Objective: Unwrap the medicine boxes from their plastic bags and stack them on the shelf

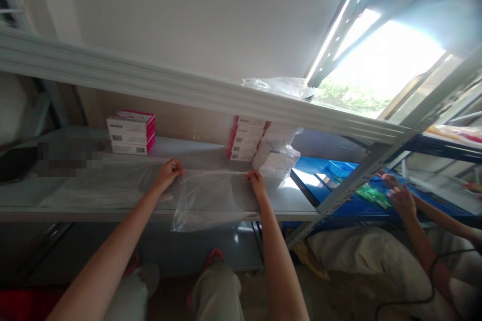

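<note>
A clear plastic bag (207, 200) is stretched between my two hands, its upper edge pulled taut and its lower part hanging over the shelf's front edge. My left hand (169, 173) pinches one upper corner, fingers closed. On the opposite corner, my right hand (256, 180) is closed in a similar pinch. More clear plastic sheeting (101, 185) lies flat on the grey shelf to the left. Beyond my hands stand two stacked white and pink boxes (131, 133) and, farther right, a taller stack of similar boxes (246, 140), partly wrapped in clear plastic.
A metal shelf beam (188, 93) crosses above my hands, with crumpled plastic (278, 85) on it. An upright post (361, 180) stands at the right. Past it, a co-worker's hands (402, 198) are over a blue table near green items (372, 195). A dark object (17, 163) lies far left.
</note>
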Demonstrator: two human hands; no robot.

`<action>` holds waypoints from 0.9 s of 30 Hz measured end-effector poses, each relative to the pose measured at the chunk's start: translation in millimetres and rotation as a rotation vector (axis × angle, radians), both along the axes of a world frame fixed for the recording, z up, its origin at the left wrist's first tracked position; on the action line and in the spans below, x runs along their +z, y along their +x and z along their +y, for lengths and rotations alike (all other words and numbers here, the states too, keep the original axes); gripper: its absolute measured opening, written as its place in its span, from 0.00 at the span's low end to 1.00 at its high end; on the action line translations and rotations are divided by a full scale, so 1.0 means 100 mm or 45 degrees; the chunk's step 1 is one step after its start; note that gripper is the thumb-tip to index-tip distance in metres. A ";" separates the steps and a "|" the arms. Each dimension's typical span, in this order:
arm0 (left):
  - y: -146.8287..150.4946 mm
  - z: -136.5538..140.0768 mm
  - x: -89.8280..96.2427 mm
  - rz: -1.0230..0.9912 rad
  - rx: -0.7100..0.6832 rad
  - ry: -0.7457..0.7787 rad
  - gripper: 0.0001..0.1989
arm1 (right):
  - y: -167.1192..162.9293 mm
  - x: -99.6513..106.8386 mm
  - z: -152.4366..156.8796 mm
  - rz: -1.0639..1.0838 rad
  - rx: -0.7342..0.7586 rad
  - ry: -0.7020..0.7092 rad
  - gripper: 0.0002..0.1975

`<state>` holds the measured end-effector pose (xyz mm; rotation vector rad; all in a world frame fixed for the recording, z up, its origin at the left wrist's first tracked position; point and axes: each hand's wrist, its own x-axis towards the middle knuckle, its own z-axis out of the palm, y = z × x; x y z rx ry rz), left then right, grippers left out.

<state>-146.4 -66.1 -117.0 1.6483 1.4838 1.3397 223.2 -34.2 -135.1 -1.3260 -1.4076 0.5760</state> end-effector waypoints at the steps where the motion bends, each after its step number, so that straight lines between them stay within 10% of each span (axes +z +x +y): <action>1: -0.01 0.01 -0.01 -0.003 -0.004 0.001 0.13 | 0.00 -0.01 0.00 0.020 0.010 0.005 0.24; 13: 0.01 0.03 -0.06 -0.009 -0.269 -0.092 0.23 | -0.01 -0.02 0.01 0.257 0.084 -0.045 0.26; 27: -0.01 0.06 -0.06 -0.331 -0.244 -0.109 0.17 | 0.05 -0.09 0.02 -0.171 0.013 0.033 0.23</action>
